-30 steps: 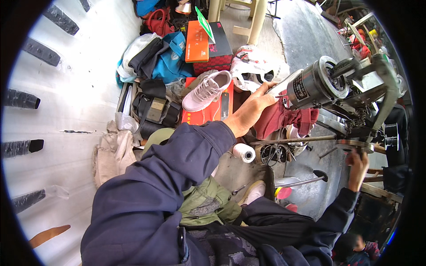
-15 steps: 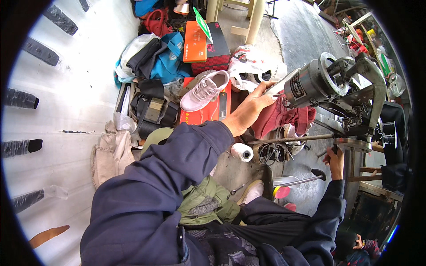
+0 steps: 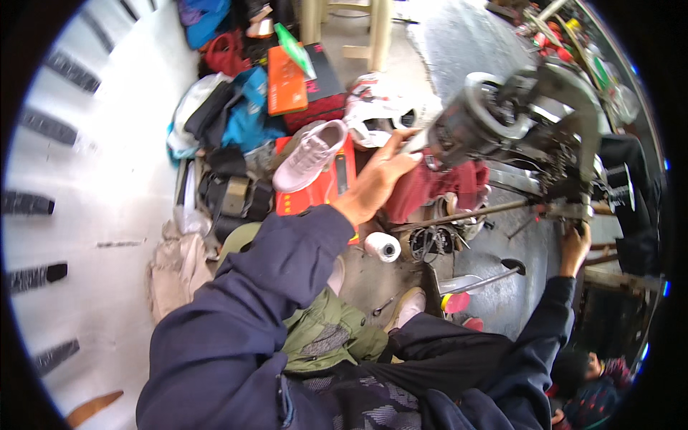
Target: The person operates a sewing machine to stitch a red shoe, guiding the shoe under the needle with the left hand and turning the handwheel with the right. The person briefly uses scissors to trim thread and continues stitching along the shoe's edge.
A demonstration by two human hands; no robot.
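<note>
A grey cast-metal sewing machine (image 3: 459, 129) with a thick cylindrical body stands tilted in view at the upper right. My left hand (image 3: 376, 180) reaches to its near end, thumb and fingers closed on a white piece (image 3: 416, 145). The machine hides most of that piece, so I cannot make out its kind. Below the machine's wheel (image 3: 564, 210), my right hand (image 3: 575, 249) is closed around the crank handle, which the fingers largely cover. Dark red cloth (image 3: 437, 190) hangs under the machine body.
A pale pink sneaker (image 3: 310, 158) rests on a red box (image 3: 332, 183). A white thread cone (image 3: 383, 246) lies on the floor near a metal rod (image 3: 459, 216). Boxes (image 3: 287, 79), bags and clothes crowd the left. Another person's hand (image 3: 593, 365) shows at lower right.
The view has shifted, moving the scene slightly left. My right hand has moved up and to the right with the crank handle. My left hand stays at the machine's end, holding the white piece.
</note>
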